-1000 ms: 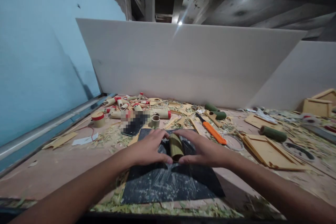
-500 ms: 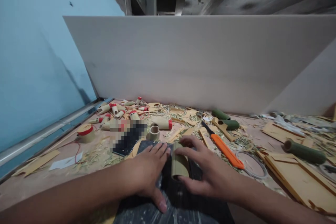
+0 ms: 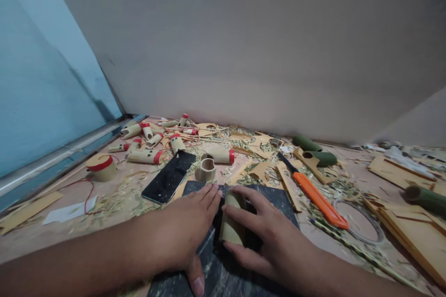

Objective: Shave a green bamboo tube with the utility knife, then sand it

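Observation:
My left hand lies flat, fingers outstretched, on a black sheet streaked with pale dust; it looks like sandpaper. Beside it my right hand grips a short bamboo tube, thumb at its near end and fingers over its far end and top. The tube lies on its side on the sheet. Just beyond the sheet stands a small bamboo ring. A phone dusted with shavings lies past my left hand. To the right is an orange-handled utility knife with a dark blade.
Red-banded bamboo pieces lie at the back left. Green bamboo tubes, a tape roll, a dark-and-yellow patterned stick and wooden boards are on the right. Shavings litter the surface. A pale panel stands behind.
The camera view has tilted down and shifted left, so the panel fills the top. My right hand has closed further around the bamboo tube; my left hand still lies on the sheet.

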Demonstrator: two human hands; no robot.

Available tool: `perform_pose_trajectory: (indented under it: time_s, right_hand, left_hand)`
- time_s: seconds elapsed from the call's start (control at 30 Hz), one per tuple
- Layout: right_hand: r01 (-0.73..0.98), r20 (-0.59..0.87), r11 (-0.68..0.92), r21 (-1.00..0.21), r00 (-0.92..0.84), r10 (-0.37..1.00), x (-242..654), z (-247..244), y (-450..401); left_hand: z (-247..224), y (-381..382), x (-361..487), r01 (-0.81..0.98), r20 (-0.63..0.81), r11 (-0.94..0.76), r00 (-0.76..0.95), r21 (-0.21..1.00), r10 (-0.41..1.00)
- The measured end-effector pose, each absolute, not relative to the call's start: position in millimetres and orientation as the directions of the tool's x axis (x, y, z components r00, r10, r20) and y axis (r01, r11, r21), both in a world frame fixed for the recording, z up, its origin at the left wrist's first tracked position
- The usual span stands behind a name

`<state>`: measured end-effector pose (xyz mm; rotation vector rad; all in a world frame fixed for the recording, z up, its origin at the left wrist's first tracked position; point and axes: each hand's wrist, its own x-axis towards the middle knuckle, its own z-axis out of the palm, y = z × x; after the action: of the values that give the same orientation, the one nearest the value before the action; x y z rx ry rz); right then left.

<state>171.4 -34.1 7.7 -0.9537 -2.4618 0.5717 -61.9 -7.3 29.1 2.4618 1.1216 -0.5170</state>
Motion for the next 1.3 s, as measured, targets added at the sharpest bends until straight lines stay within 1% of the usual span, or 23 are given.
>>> perform_pose_trajectory:
  time_s: [0.07,0.2,0.27,0.33,0.37,0.4,0.47,0.53,0.6,0.7,0.77,0.8,0.9,0.97,1.03,1.13,1.17,1.23,1.3]
  right_hand:
    - [0.532,0.264,0.673,-0.514,-0.648,0.714,168,5,-35]
    - [0.517,0.26,0.68,-0.519,-0.663,0.702,165,4,-44]
    - [0.446,0.273,0.733,-0.514,-0.725,0.632,164,4,-49]
    - [0.353,0.263,0.782,-0.514,-0.803,0.535,164,5,-49]
    - [0.33,0.255,0.792,-0.514,-0.823,0.508,165,5,-46]
    - [0.342,0.245,0.788,-0.513,-0.821,0.516,167,5,-41]
    - [0.445,0.242,0.74,-0.505,-0.749,0.616,173,6,-29]
    - [0.54,0.248,0.674,-0.504,-0.658,0.711,180,9,-19]
    - [0.556,0.283,0.648,-0.52,-0.604,0.745,184,13,-15]
    - [0.514,0.356,0.669,-0.537,-0.581,0.732,186,18,-18]
    - [0.501,0.337,0.677,-0.538,-0.608,0.718,185,17,-21]
    - [0.504,0.307,0.674,-0.541,-0.627,0.716,184,16,-22]
    - [0.521,0.22,0.654,-0.548,-0.665,0.714,181,11,-25]
    - [0.523,0.209,0.653,-0.547,-0.67,0.712,178,9,-31]
    - [0.481,0.207,0.679,-0.555,-0.71,0.673,176,10,-37]
    - [0.386,0.191,0.728,-0.567,-0.798,0.572,177,11,-36]
    - [0.389,0.197,0.733,-0.558,-0.796,0.573,179,10,-33]
    - [0.495,0.246,0.693,-0.525,-0.691,0.68,182,8,-27]
    - [0.54,0.29,0.679,-0.498,-0.634,0.717,183,7,-25]
  left_hand:
    - [30,-5,-64,0.768,-0.489,-0.609,0.616,0.197,0.618]
    - [38,3,-67,0.757,-0.577,-0.625,0.6,0.188,0.553]
    - [40,5,-66,0.748,-0.582,-0.643,0.601,0.167,0.548]
    - [40,5,-63,0.737,-0.568,-0.66,0.608,0.144,0.555]
    - [40,4,-61,0.737,-0.562,-0.663,0.606,0.129,0.564]
    - [40,2,-59,0.743,-0.562,-0.661,0.594,0.106,0.576]
    - [40,-1,-55,0.77,-0.572,-0.636,0.54,0.041,0.617]
    - [41,-5,-52,0.787,-0.568,-0.617,0.516,0.018,0.641]
    - [42,-8,-50,0.778,-0.53,-0.625,0.559,0.068,0.638]
    - [41,-12,-51,0.741,-0.391,-0.647,0.657,0.179,0.644]
    - [38,-14,-53,0.725,-0.348,-0.655,0.683,0.212,0.642]
    - [37,-15,-54,0.724,-0.355,-0.656,0.683,0.215,0.638]
    - [37,-20,-54,0.764,-0.439,-0.622,0.624,0.169,0.647]
    - [39,-22,-51,0.79,-0.486,-0.6,0.577,0.127,0.656]
    - [42,-23,-48,0.799,-0.51,-0.593,0.554,0.102,0.658]
    - [46,-21,-44,0.796,-0.526,-0.598,0.55,0.093,0.649]
    - [47,-21,-44,0.793,-0.529,-0.603,0.552,0.093,0.645]
    - [47,-20,-44,0.792,-0.54,-0.604,0.551,0.096,0.637]
    - [47,-20,-45,0.799,-0.538,-0.589,0.55,0.119,0.638]
